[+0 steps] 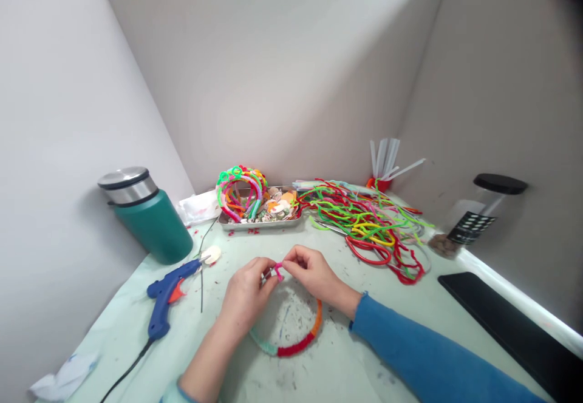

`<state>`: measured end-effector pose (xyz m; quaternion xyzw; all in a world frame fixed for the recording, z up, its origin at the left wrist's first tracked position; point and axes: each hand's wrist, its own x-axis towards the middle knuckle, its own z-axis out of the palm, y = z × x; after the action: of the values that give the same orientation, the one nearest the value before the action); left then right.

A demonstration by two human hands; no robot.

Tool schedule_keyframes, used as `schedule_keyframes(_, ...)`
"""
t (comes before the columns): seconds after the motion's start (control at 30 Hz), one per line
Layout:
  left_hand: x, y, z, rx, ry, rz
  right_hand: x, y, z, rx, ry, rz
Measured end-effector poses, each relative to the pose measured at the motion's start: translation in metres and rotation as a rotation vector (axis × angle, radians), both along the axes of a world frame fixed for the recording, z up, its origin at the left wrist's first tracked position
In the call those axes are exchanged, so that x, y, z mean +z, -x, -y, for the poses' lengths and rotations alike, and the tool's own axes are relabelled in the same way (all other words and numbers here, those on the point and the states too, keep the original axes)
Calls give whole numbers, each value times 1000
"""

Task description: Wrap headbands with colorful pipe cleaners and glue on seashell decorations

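A ring wrapped in fuzzy pipe cleaner (298, 347), mint, red and orange along its near side, stands between my hands above the table. My left hand (248, 287) is closed on its far left part, thumb and fingers pinching it. At the top of the ring is a short bright pink pipe cleaner (279, 269). The fingertips of my right hand (314, 272) pinch this pink piece from the right, close to my left fingertips. The fingers hide part of the ring's far side.
A blue glue gun (166, 300) lies left, its nozzle by a white disc (212, 255). Behind stand a green bottle (155, 221) and a metal tray (264, 226) holding finished rings. Right are loose pipe cleaners (364, 215), red-handled scissors (368, 251), a jar (476, 215) and a black slab (501, 324).
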<state>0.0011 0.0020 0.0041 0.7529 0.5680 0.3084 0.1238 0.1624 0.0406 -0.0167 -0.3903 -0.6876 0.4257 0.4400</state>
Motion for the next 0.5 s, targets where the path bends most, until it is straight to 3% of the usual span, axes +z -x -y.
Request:
schedule_keyframes(0.27, 5, -1, -1, 46, 134, 187, 0, 0, 0, 10, -21, -10)
schedule_keyframes(0.5, 10, 0, -2, 35, 509, 611, 2, 0, 4, 59, -53, 6)
